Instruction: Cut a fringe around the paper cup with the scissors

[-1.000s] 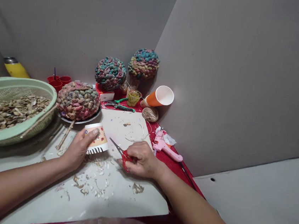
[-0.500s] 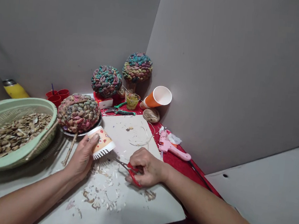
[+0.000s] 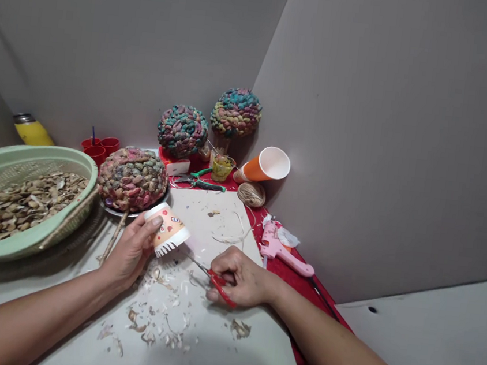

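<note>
A small patterned paper cup (image 3: 168,230) is gripped in my left hand (image 3: 134,249), thumb on its side. Its lower edge is cut into a row of short white strips. My right hand (image 3: 237,278) is closed on the red handles of a pair of scissors (image 3: 219,284), whose tips point left towards the cup, a little apart from it. Beneath both hands, white paper snippets and shell bits (image 3: 172,320) lie scattered on the pale board (image 3: 252,346).
At left stands a green basket (image 3: 90,172) of shells, beside a shell-covered ball (image 3: 133,179) on a stick. Farther back are two more balls (image 3: 182,131), green-handled pliers (image 3: 204,184), an orange cup (image 3: 256,169) and twine (image 3: 251,195). A pink glue gun (image 3: 283,253) lies right.
The view has shifted slightly. My left hand has turned the cup a little, and the scissors have tilted in my right hand, their blades looking closer together.
</note>
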### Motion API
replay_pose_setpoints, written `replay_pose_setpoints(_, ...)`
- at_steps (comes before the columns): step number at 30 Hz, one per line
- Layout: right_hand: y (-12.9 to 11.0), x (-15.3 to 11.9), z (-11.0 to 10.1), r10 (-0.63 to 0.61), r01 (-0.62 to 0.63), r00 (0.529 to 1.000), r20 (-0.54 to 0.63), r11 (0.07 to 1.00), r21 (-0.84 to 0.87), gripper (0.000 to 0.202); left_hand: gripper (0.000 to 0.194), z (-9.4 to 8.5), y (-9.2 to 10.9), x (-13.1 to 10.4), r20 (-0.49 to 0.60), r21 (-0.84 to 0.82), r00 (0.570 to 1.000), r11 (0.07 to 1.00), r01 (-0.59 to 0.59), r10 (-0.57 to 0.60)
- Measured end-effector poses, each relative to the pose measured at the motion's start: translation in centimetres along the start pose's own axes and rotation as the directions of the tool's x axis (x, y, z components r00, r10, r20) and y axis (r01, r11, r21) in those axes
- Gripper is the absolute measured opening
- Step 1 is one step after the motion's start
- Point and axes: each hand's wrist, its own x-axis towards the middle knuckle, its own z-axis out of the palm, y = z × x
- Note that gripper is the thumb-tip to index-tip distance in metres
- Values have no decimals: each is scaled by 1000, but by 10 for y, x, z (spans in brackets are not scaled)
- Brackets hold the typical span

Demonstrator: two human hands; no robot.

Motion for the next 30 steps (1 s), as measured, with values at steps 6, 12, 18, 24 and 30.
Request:
replay_pose_setpoints(6, -3, -1, -2, 80, -80, 997, -5, 997, 8, 52, 35, -3, -4, 0, 47, 47, 999, 999, 21, -23)
replay_pose_setpoints(12, -9, 2, -5, 106, -106, 994, -27, 994, 27, 52, 38, -1, -2, -5, 68, 61, 998, 998, 7, -11)
replay_pose_setpoints(18, -13, 0, -4, 151, -152, 988, 23, 987, 53, 50, 39, 0, -1, -7, 42, 47, 999, 999, 6, -8)
replay_pose_setpoints(24, -11, -1, -2, 181, -185, 982, 50, 979, 90, 50, 34, -4, -5, -6, 67, 28, 998, 1000, -4, 2)
replay_pose_setpoints(30, -13, -1, -1, 170, -177, 983, 69, 977, 117, 49, 45, -1, -5, -7, 49, 6, 999, 1000, 6, -7)
